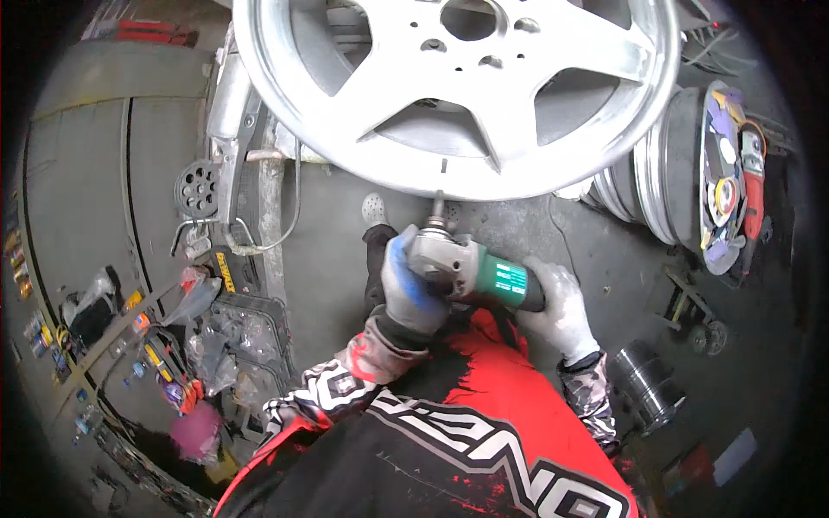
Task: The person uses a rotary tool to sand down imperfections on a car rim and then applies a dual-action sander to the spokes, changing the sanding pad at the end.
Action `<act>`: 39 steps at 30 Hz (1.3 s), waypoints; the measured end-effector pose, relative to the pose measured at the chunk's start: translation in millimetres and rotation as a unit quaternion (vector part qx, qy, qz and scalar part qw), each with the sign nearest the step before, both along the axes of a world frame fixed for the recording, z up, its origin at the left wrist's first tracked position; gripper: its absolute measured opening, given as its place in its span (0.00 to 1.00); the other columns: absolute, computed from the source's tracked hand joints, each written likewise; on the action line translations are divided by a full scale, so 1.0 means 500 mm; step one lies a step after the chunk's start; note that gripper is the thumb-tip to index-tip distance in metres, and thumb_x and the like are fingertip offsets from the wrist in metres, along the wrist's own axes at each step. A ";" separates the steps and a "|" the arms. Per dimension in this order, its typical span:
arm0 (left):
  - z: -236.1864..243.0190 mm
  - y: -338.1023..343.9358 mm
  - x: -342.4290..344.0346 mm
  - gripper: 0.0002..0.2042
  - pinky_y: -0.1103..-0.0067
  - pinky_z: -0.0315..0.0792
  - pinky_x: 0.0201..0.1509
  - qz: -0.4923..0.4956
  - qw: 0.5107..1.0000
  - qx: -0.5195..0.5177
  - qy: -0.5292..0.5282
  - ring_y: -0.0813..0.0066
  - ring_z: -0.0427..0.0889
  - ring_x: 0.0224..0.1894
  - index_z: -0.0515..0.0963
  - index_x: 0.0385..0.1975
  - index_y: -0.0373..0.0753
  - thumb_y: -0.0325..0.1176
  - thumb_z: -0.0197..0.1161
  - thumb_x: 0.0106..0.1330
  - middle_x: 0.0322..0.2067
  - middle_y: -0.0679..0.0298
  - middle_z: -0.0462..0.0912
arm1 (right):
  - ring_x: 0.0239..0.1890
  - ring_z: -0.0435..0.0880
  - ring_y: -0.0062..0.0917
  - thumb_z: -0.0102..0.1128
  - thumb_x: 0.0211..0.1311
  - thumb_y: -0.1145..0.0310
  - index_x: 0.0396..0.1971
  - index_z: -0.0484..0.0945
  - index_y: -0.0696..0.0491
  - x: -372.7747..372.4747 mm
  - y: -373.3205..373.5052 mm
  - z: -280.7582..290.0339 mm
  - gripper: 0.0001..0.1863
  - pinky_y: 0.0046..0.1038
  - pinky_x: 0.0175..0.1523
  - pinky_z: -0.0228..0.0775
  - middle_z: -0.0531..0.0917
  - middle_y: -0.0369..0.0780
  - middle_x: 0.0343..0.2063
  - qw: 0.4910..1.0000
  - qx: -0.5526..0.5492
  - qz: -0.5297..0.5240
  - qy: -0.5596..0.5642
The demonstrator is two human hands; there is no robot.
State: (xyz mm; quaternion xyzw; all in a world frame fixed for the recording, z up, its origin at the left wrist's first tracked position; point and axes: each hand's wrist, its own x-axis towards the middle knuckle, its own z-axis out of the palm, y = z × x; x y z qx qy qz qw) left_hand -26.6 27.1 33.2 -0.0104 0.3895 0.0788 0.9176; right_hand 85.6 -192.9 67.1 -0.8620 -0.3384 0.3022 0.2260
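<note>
A silver five-spoke alloy wheel (509, 112) fills the upper middle of the head view. Just below its near lip points the narrow bit (439, 205) of an angle grinder (496, 278) with a grey head and a green body. Whether the bit touches the rim, I cannot tell. My left hand (413, 289), in a white and blue glove, wraps round the grinder's head. At the dark rear end of the body, my right hand (557, 312), in a pale glove, closes on the handle part. The grinder lies across in front of my chest.
Right of the wheel, more rims (661, 164) carry a board with tape rolls and a red grinder (753, 186). A dark cylinder (646, 388) stands by my right arm. Bags and cases (246, 332) crowd the left floor, below a metal stand (272, 207) with a hanging cable.
</note>
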 end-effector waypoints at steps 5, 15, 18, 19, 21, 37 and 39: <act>0.024 0.055 -0.009 0.28 0.60 0.76 0.60 0.013 0.997 0.060 0.043 0.54 0.84 0.49 0.78 0.51 0.34 0.57 0.48 0.75 0.45 0.52 0.85 | 0.55 0.80 0.46 0.77 0.37 0.71 0.60 0.75 0.50 0.011 0.065 -0.023 0.41 0.45 0.60 0.71 0.83 0.46 0.50 0.999 0.041 0.027 0.024; -0.012 -0.085 0.045 0.24 0.66 0.80 0.55 0.028 0.999 0.020 0.001 0.59 0.86 0.46 0.79 0.48 0.34 0.52 0.48 0.77 0.42 0.55 0.86 | 0.57 0.80 0.48 0.72 0.38 0.72 0.60 0.74 0.53 0.038 -0.051 0.011 0.40 0.42 0.63 0.73 0.82 0.48 0.53 0.998 -0.022 -0.023 0.060; -0.017 -0.124 0.056 0.21 0.70 0.80 0.54 0.046 0.996 0.078 -0.002 0.64 0.86 0.45 0.78 0.51 0.36 0.49 0.47 0.80 0.41 0.57 0.85 | 0.58 0.80 0.48 0.71 0.38 0.72 0.61 0.74 0.54 0.044 -0.075 0.009 0.40 0.42 0.64 0.72 0.82 0.49 0.54 0.995 -0.017 -0.051 0.079; -0.017 -0.128 0.057 0.20 0.71 0.80 0.55 0.035 0.990 0.136 0.009 0.66 0.87 0.44 0.77 0.52 0.37 0.48 0.47 0.81 0.41 0.59 0.85 | 0.59 0.80 0.48 0.71 0.38 0.72 0.61 0.74 0.55 0.045 -0.075 0.004 0.40 0.42 0.64 0.72 0.82 0.50 0.54 0.991 -0.020 -0.074 0.106; -0.038 -0.111 0.047 0.20 0.72 0.80 0.55 0.054 0.996 0.060 -0.036 0.68 0.86 0.46 0.77 0.53 0.37 0.48 0.47 0.82 0.42 0.60 0.85 | 0.59 0.81 0.48 0.71 0.39 0.72 0.61 0.74 0.56 0.050 -0.066 -0.013 0.40 0.41 0.64 0.73 0.82 0.50 0.54 0.993 -0.018 -0.052 0.103; -0.017 -0.101 0.077 0.20 0.71 0.79 0.58 0.088 0.989 0.014 -0.117 0.69 0.86 0.49 0.76 0.58 0.38 0.48 0.50 0.81 0.46 0.61 0.85 | 0.54 0.87 0.38 0.72 0.43 0.73 0.60 0.75 0.58 0.065 -0.044 0.014 0.37 0.34 0.60 0.76 0.85 0.49 0.50 0.985 0.001 -0.072 0.154; -0.008 -0.108 0.091 0.20 0.71 0.79 0.58 0.093 0.991 0.021 -0.094 0.69 0.86 0.49 0.77 0.57 0.38 0.47 0.50 0.81 0.46 0.61 0.85 | 0.54 0.87 0.36 0.72 0.43 0.74 0.60 0.75 0.58 0.067 -0.048 0.023 0.37 0.34 0.59 0.76 0.85 0.50 0.49 0.987 -0.003 -0.079 0.137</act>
